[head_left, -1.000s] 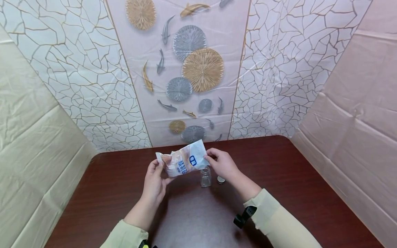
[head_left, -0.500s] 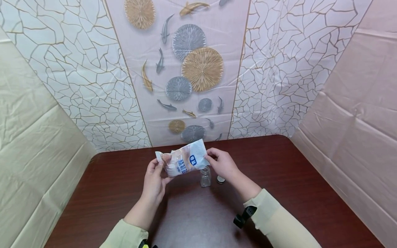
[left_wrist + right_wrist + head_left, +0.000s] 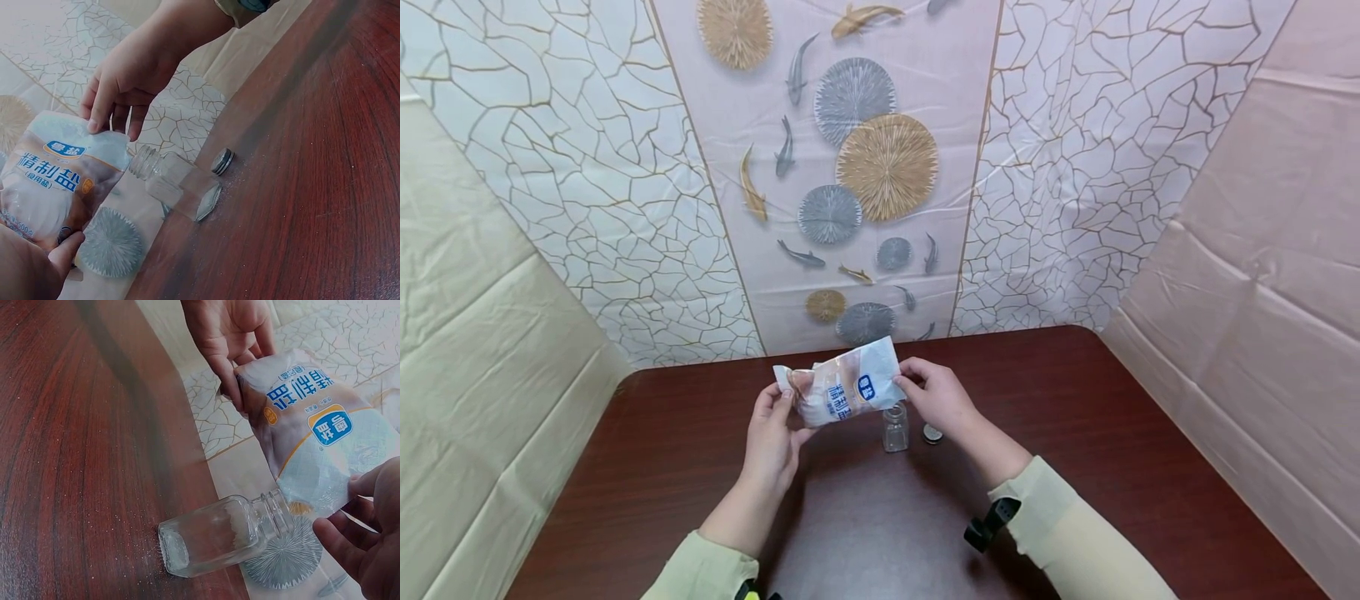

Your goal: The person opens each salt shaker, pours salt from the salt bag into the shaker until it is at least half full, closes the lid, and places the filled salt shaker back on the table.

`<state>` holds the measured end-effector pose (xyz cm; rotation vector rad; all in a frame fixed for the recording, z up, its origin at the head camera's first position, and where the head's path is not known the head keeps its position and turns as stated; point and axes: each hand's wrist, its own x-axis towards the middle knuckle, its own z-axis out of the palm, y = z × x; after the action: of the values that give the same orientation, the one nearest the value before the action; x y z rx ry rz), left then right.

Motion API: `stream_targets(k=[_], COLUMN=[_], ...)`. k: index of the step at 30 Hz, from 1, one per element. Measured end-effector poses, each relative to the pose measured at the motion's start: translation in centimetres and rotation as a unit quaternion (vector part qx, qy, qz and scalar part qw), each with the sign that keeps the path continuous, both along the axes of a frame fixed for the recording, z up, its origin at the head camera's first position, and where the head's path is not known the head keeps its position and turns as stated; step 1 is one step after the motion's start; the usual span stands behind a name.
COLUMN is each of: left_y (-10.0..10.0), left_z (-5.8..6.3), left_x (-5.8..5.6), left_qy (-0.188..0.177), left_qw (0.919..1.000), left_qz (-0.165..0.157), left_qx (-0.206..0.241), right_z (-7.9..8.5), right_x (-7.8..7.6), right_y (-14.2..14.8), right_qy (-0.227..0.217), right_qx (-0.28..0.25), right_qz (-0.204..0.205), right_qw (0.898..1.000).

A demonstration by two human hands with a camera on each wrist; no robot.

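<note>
A bag of salt (image 3: 850,387), white with blue lettering, is held tilted above the table with its pale end towards the right. My left hand (image 3: 775,437) grips the bag's full, crumpled left end. At the other end, my right hand (image 3: 942,400) pinches the bag's corner between thumb and fingers. That corner is right at the mouth of a clear glass jar (image 3: 215,534), which stands upright on the table. A little white salt (image 3: 175,550) shows at the jar's base. Beside the jar lies its round metal lid (image 3: 222,160), under the right hand.
The dark red-brown wooden table (image 3: 647,483) has fine white grains scattered around the jar. A patterned cloth (image 3: 865,250) with fish and round motifs hangs behind its far edge. Beige cloth walls (image 3: 1255,333) flank both sides.
</note>
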<state>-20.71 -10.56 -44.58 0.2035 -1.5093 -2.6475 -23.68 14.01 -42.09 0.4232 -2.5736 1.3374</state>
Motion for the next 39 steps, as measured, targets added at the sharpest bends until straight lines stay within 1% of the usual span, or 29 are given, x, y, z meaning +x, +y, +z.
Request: stream_targets(k=[7,17,28,39], left_y=[0.05,0.06,-0.09,-0.15], left_z=[0.07,0.17,0.27,0.67], left_x=[0.17,0.13,0.07,0.14], left_qy=[-0.002,0.002,-0.002,-0.005], left_qw=[1.0000,1.0000,1.0000,0.9998], left_qz=[0.002,0.001,0.002,0.006], left_qx=[-0.002,0.003,-0.005,-0.018], right_z=[-0.05,0.02,-0.13,-0.15], right_x=[0.04,0.15,0.14,0.19], right_y=[0.03,0.03,-0.05,-0.09], right_qy=[-0.004,-0.007,-0.004,-0.007], right_qx=[-0.005,-0.006,-0.005,-0.011], right_qz=[0.003,0.001,0.000,0.002], right_qw=[1.000,1.000,1.000,1.000])
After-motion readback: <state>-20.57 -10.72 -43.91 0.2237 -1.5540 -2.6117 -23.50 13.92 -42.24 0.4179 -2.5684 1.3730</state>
